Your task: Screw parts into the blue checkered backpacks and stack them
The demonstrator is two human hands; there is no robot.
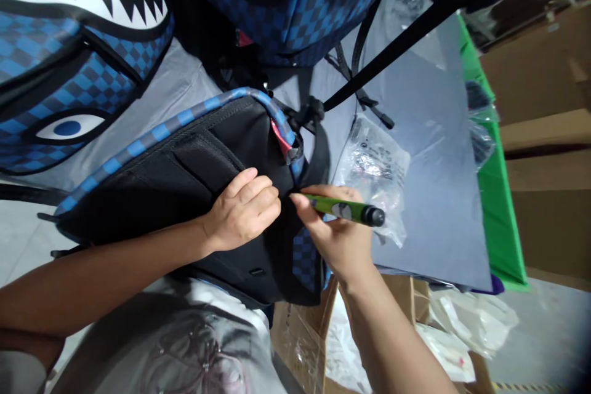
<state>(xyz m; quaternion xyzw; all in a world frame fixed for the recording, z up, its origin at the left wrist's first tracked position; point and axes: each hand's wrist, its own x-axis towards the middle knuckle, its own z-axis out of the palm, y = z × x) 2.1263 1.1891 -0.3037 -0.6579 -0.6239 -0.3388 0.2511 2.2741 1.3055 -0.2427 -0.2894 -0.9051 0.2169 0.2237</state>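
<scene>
A backpack, black inside with blue-and-black checked edging, lies open in front of me. My left hand is closed on its black fabric near the middle, fingers curled in. Between the thumb and fingers of my right hand is a green marker pen, its black end pointing right. The pen's other end is hidden by the thumb, close to the bag's right side. A black strap runs up from a buckle by the bag's corner.
Two more checked bags with shark-mouth prints, one left and one behind, stand on the grey table cover. A clear plastic bag lies right of my hand. Beyond are a green bin edge and cardboard boxes.
</scene>
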